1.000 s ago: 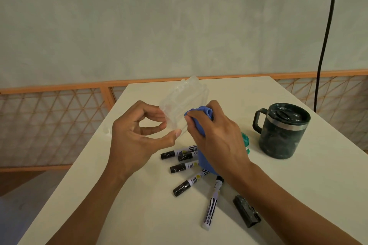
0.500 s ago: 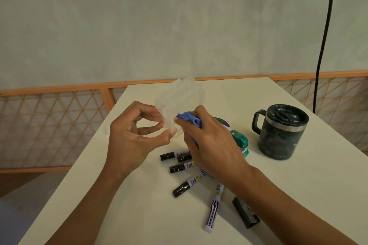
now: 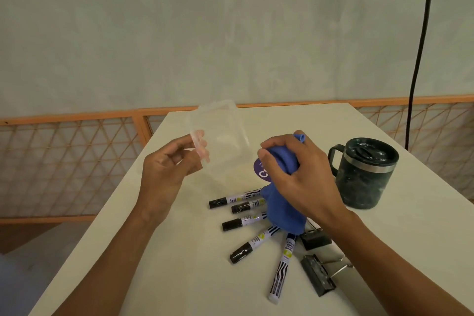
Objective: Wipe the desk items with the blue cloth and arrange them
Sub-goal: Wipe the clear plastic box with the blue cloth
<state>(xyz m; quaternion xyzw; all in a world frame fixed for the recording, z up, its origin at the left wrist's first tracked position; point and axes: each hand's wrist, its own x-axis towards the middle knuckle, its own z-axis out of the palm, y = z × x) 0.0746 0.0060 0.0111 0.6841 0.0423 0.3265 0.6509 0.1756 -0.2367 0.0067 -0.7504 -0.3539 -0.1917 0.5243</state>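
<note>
While the left hand pinches the clear rectangular plastic box by its left rim, raised off the white table, seemingly to expose its walls, the right hand clutches the bunched blue cloth just right of it, above the black-capped white markers.

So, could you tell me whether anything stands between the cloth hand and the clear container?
Nothing visible does. The right hand grips the blue cloth just beside the clear container, which the left hand holds up; only open air separates them.

Black cable hangs before the orange lattice railing.
</note>
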